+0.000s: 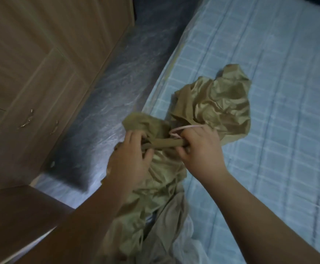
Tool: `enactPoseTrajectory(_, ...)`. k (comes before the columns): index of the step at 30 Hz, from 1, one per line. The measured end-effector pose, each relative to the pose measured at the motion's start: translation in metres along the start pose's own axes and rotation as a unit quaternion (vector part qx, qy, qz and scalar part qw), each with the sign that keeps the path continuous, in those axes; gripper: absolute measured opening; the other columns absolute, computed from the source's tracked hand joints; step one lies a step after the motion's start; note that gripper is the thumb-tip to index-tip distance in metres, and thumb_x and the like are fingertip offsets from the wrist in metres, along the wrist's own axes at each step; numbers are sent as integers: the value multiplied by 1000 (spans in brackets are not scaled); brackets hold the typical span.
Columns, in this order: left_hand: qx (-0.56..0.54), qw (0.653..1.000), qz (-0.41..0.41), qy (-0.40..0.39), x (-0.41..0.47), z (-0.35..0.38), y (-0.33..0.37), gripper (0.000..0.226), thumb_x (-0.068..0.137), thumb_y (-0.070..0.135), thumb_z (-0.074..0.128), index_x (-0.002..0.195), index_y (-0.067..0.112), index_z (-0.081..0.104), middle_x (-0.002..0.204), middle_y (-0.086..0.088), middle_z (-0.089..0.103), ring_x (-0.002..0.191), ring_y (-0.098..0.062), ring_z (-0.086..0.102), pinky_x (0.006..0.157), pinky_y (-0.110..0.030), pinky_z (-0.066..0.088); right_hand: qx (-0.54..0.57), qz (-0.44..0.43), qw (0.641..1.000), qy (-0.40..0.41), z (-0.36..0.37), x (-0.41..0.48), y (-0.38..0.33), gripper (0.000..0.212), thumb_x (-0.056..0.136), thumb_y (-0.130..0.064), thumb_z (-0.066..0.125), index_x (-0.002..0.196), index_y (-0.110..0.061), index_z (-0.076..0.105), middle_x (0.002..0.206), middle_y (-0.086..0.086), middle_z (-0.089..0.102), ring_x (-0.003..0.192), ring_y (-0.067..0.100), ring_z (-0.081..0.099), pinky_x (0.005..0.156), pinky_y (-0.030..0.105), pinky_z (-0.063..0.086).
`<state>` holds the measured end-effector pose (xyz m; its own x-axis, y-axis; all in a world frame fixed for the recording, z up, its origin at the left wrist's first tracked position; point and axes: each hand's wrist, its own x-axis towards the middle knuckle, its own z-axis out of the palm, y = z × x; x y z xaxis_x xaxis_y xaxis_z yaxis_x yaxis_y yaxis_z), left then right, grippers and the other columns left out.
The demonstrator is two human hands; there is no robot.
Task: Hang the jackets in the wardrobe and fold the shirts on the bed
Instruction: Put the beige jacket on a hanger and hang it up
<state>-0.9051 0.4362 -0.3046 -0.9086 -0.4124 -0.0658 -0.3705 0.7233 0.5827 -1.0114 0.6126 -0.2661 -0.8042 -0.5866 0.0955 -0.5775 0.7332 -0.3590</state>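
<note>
Blue-checked bed (pixel 279 82); wardrobe (pixel 41 63) at nine o'clock. Hanging step: left hand (pixel 130 159), right hand (pixel 199 149) clutching olive jacket (pixel 212 105), right grip also pinching pink hanger (pixel 185 127). Next, probably: seating shoulders.

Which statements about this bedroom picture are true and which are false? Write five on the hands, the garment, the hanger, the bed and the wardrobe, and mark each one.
1. The left hand and the right hand both grip the olive garment. True.
2. The garment hangs inside the wardrobe. False: it is held in the hands, and part of it lies crumpled on the bed.
3. The bed has a light blue checked cover. True.
4. The wardrobe doors stand wide open. False: the doors in view are shut.
5. A pink hanger shows by the right hand. True.
</note>
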Motion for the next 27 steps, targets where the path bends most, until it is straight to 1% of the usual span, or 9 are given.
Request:
enactPoseTrajectory(4, 12, 994, 101, 31, -8, -61, 27, 22, 87, 34, 51, 109, 32, 50, 112, 11, 49, 87, -20, 57, 68, -32, 47, 27, 8, 996, 87, -56, -30, -39, 13, 84, -28, 65, 92, -19, 63, 89, -1, 58, 85, 24, 50, 74, 41, 40)
enactPoseTrajectory(7, 25, 982, 168, 84, -23, -109, 47, 26, 91, 29, 49, 113, 22, 61, 110, 0, 62, 90, -23, 58, 74, -36, 48, 35, 40, 991, 124, -93, -54, -54, 25, 85, -35, 65, 106, -21, 64, 100, -2, 59, 93, 23, 52, 83, 38, 42)
enactPoseTrajectory(9, 36, 980, 175, 92, -28, -129, 53, 29, 90, 27, 50, 112, 18, 66, 106, -3, 65, 90, -27, 60, 74, -40, 50, 19, 85, 988, 127, -106, -66, -56, 34, 85, -41, 64, 113, -22, 63, 110, -3, 60, 101, 23, 52, 88, 38, 42)
enactPoseTrajectory(11, 37, 981, 172, 77, -42, -152, 57, 28, 90, 24, 52, 112, 16, 67, 105, -3, 64, 90, -29, 60, 73, -43, 51, 7, 100, 987, 126, -120, -86, -67, 35, 85, -35, 64, 118, -22, 62, 116, -2, 59, 104, 24, 52, 92, 39, 42)
enactPoseTrajectory(15, 24, 980, 187, 65, -72, -180, 64, 28, 90, 23, 53, 113, 15, 68, 105, -3, 61, 92, -30, 60, 73, -47, 50, 24, 89, 990, 106, -141, -115, -89, 40, 80, -14, 67, 119, -17, 62, 115, 1, 56, 102, 25, 52, 87, 41, 47)
enactPoseTrajectory(19, -13, 965, 225, 131, -100, -210, 86, 25, 88, 20, 56, 110, 21, 67, 103, 3, 58, 92, -26, 61, 71, -45, 51, 24, 90, 980, 177, -184, -129, -102, 43, 79, -13, 65, 121, -25, 61, 111, 0, 53, 102, 21, 54, 78, 34, 50)
enactPoseTrajectory(23, -45, 946, 229, 227, -128, -250, 117, 22, 86, 16, 63, 106, 25, 66, 101, 6, 57, 90, -22, 62, 70, -40, 52, 5, 84, 968, 237, -237, -148, -111, 18, 86, -18, 58, 100, -28, 56, 92, -5, 61, 83, 22, 59, 65, 32, 45)
enactPoseTrajectory(25, -44, 937, 237, 252, -148, -271, 136, 22, 86, 19, 61, 106, 28, 64, 103, 8, 56, 91, -20, 61, 70, -37, 52, -19, 42, 965, 259, -258, -162, -118, 10, 84, -13, 59, 90, -21, 58, 81, -1, 61, 73, 27, 57, 61, 34, 41)
enactPoseTrajectory(27, -39, 931, 240, 274, -173, -291, 152, 22, 85, 22, 60, 106, 26, 67, 103, 8, 58, 92, -18, 60, 73, -34, 50, -43, -23, 957, 286, -278, -180, -125, 9, 81, -6, 61, 82, -14, 59, 80, 1, 58, 72, 27, 51, 63, 34, 37)
